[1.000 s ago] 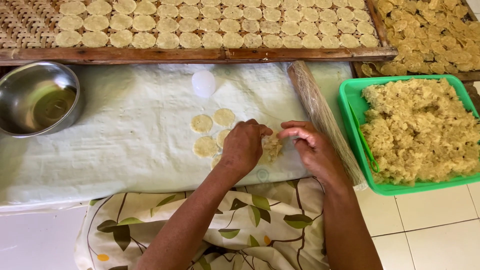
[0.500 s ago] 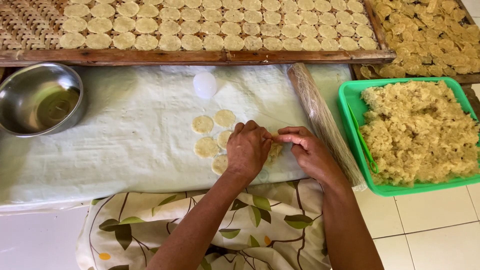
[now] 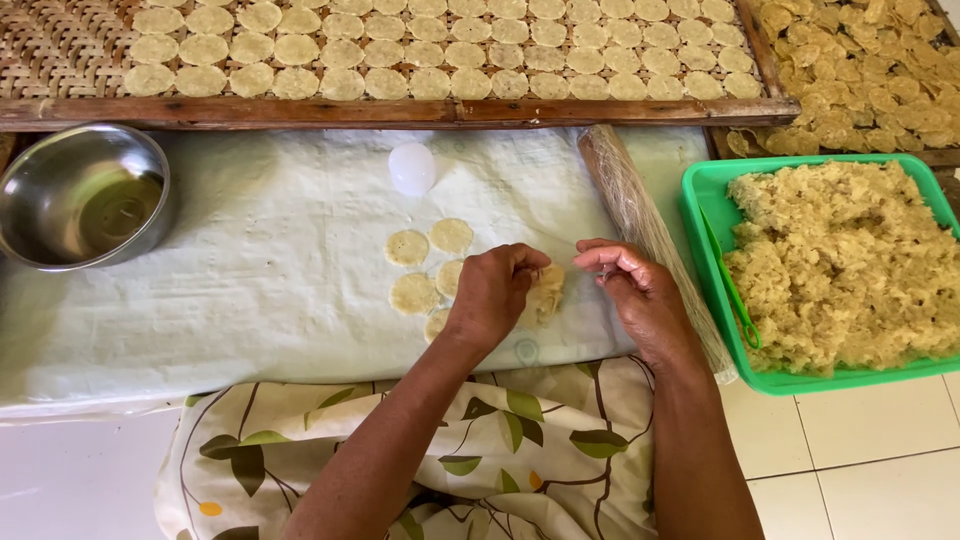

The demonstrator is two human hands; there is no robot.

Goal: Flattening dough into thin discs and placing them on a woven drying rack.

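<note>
Left hand (image 3: 492, 292) lies knuckles-up on the pale cloth (image 3: 250, 280), fingers curled down and pinched over a small lump of yellowish dough (image 3: 547, 293), which sits on the cloth between the two hands. Right hand (image 3: 640, 295) is just beside it, fingertips drawn together at the lump's right edge; whether they actually grip the dough or only touch it cannot be told, as the fingers cover the contact. To the left of the left hand, partly tucked under it, five flattened dough discs (image 3: 412, 294) lie on the cloth, close together. Beyond the discs, farther from the person, a small white round cap (image 3: 412, 168) rests on the cloth. Far to the left of both hands stands a steel bowl (image 3: 85, 195). A rolling pin wrapped in clear film (image 3: 645, 225) runs slantwise just beyond and right of the right hand. Right of that, a green plastic tray (image 3: 700, 190) holds a heap of crumbly yellow dough mass (image 3: 845, 265) and a green utensil (image 3: 735, 290). Across the far side, a woven drying rack (image 3: 60, 45) carries rows of discs. A leaf-patterned garment (image 3: 520, 450) covers the lap beneath the forearms
</note>
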